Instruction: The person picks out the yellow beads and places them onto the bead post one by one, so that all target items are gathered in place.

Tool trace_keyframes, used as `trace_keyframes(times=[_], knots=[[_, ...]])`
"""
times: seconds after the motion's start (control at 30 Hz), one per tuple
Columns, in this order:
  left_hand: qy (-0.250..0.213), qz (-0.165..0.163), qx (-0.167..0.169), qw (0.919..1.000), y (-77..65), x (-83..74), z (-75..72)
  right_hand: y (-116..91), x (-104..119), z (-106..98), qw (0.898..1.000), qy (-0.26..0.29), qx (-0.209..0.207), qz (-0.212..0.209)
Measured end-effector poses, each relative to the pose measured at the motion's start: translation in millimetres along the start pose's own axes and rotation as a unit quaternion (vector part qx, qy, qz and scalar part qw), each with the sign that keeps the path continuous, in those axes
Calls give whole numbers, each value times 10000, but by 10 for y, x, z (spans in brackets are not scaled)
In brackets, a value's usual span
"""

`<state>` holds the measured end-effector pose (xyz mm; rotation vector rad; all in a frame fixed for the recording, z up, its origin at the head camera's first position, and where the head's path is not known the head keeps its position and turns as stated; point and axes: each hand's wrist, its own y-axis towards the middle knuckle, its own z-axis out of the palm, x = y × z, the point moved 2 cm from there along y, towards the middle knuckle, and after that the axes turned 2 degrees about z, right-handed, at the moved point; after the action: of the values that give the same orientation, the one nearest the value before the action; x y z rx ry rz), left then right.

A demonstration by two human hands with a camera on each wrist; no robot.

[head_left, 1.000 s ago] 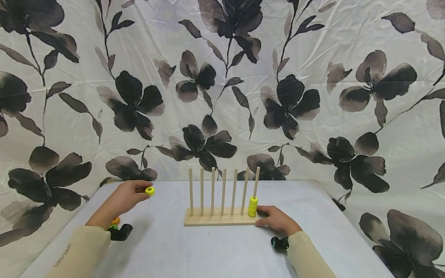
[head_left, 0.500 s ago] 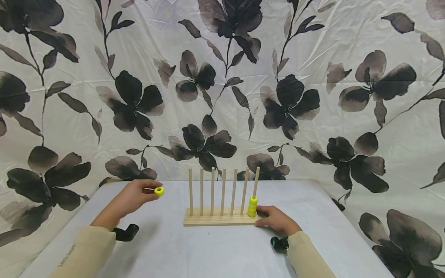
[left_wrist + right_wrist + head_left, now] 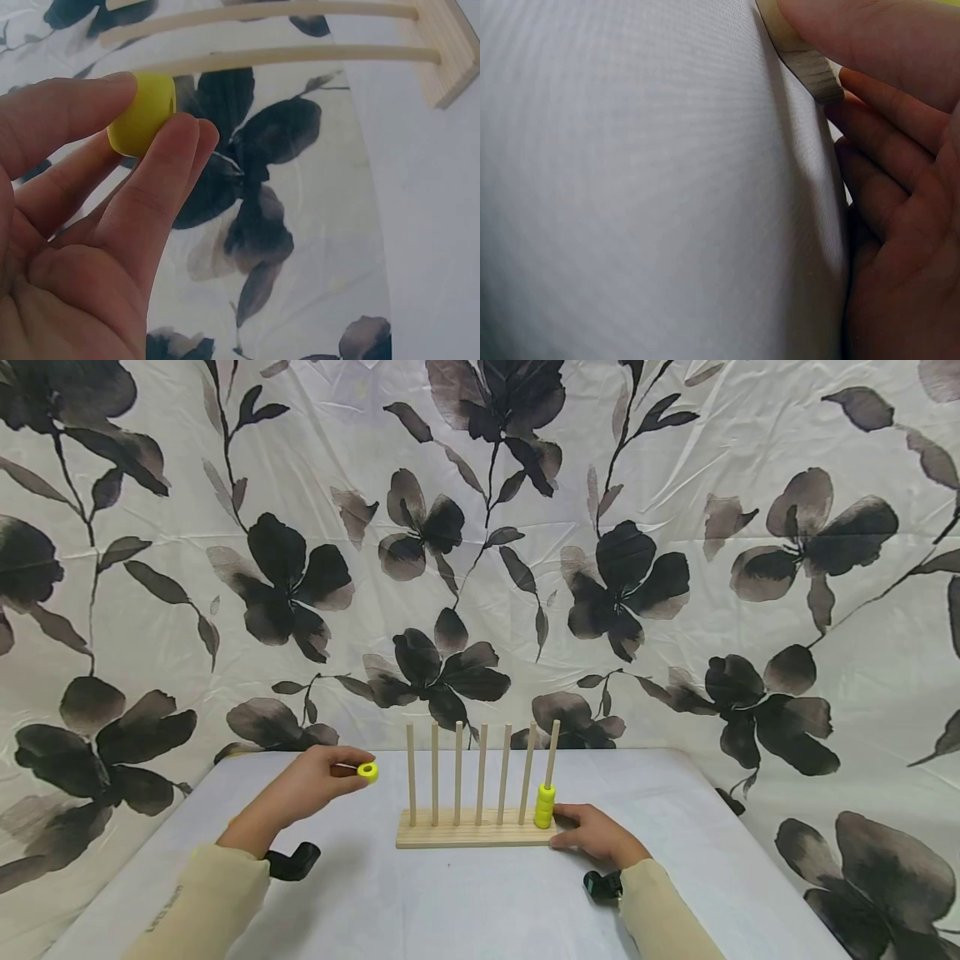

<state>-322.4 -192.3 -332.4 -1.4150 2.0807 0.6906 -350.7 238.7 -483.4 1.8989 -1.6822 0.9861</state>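
My left hand [image 3: 318, 783] pinches a yellow bead [image 3: 367, 773] between thumb and fingertips, up off the table and left of a wooden peg stand [image 3: 472, 836]. Close up in the left wrist view, the bead [image 3: 142, 112] is rounded, with the edge of its hole turned away. Several thin upright pegs rise from the stand's base. A stack of yellow beads [image 3: 545, 807] sits on the rightmost peg. At the base's right end, my right hand [image 3: 600, 835] grips the wood, thumb in front and fingers behind; the right wrist view shows the base's corner [image 3: 810, 67] there.
The stand rests on a table with a white cloth [image 3: 450, 902]. Behind it hangs a pale curtain [image 3: 480, 585] with dark flowers. Black wrist cameras [image 3: 295, 862] stick out below both sleeves.
My left hand has moved right with the yellow bead, closer to the leftmost peg. Orange and green pieces seen earlier beside the left wrist are now covered by the forearm. The right hand stays put.
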Motion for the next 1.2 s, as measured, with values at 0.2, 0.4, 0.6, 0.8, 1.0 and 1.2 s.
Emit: trace_keyframes(times=[0.2, 0.4, 0.6, 0.8, 1.0, 1.2], knots=[[-153, 72, 42, 9998, 51, -123, 62, -14, 10, 8, 10000, 27, 12, 52], [-337, 174, 66, 9993, 104, -227, 148, -12, 5, 14, 9999, -3, -18, 104], [-517, 320, 82, 9981, 157, -310, 256, -21, -1, 18, 10000, 22, -14, 58], [-703, 308, 123, 9970, 187, -409, 351, -16, -11, 20, 10000, 43, 25, 16], [-755, 317, 149, 9965, 232, -513, 420, -8, -11, 19, 10000, 23, 31, 26], [-936, 265, 82, 9952, 268, -615, 475, -1, -2, 9, 10000, -8, -5, 7]])
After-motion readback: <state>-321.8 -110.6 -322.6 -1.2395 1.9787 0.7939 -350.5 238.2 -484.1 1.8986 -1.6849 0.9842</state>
